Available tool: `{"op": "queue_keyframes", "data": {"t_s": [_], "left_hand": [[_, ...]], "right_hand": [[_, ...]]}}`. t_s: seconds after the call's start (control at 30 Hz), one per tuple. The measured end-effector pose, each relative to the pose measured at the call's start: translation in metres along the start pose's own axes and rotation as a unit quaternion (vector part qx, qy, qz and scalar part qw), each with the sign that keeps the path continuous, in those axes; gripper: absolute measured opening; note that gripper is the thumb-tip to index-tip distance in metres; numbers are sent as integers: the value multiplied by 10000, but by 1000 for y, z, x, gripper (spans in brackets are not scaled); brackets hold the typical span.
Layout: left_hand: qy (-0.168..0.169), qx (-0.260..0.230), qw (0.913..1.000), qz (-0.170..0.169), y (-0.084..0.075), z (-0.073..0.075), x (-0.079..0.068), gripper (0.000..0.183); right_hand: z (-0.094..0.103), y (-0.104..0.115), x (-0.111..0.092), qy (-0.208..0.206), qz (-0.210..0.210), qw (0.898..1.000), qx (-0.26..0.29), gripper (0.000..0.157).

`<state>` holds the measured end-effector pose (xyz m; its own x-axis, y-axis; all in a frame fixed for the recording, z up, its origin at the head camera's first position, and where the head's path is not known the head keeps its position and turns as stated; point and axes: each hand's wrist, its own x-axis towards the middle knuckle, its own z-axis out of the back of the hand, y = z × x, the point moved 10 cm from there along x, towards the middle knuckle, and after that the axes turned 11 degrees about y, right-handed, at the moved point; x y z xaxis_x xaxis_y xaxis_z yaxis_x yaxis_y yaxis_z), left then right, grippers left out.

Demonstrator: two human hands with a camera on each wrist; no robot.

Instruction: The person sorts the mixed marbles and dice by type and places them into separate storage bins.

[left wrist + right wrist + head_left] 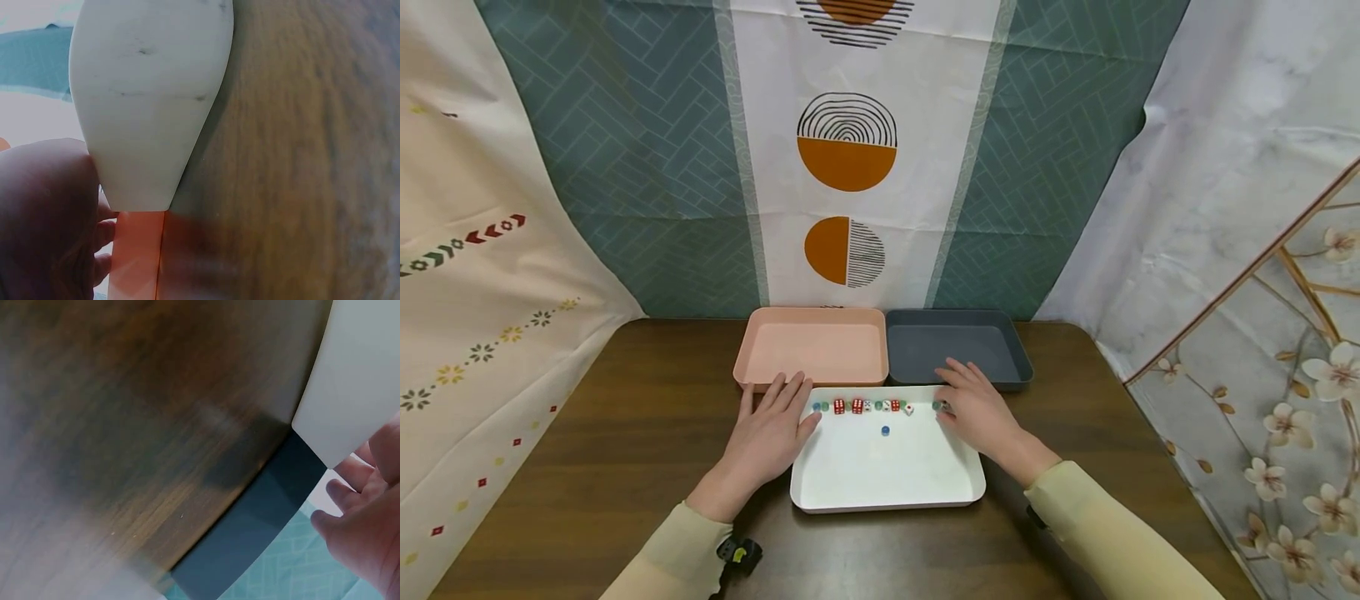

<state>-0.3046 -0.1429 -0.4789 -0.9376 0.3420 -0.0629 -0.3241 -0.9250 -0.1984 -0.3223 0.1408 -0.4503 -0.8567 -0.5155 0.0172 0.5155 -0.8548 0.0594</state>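
A white tray (887, 475) lies in front of the person, with red dice (838, 407), white dice (908, 409) and small green and blue pieces in a row along its far side. One blue piece (885, 431) sits apart, nearer the middle. The left hand (767, 442) rests at the tray's far left corner, fingers extended, its thumb over the rim. Over the far right corner is the right hand (981, 417), fingers loosely bent. A green piece (936, 406) and a partly hidden die lie beside its thumb. Neither hand visibly grips anything.
Behind the white tray, a pink tray (812, 382) and a dark blue tray (1021, 379) stand side by side on the brown wooden table (647, 433). Patterned cloths (685, 167) hang at the back and sides.
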Motion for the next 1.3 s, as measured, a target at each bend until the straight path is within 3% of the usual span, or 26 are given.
{"op": "queue_keyframes", "data": {"t_s": [0.23,0.7,1.3], "left_hand": [[2,28,10000,25,-1,1,0,72],[-44,-34,10000,40,0,2,-2,71],[33,16,10000,3,0,0,-2,72]], "right_hand": [[1,2,5,-66,96,9999,-57,15],[-2,3,9,-59,97,9997,-220,14],[23,7,22,-146,82,9990,426,12]]}}
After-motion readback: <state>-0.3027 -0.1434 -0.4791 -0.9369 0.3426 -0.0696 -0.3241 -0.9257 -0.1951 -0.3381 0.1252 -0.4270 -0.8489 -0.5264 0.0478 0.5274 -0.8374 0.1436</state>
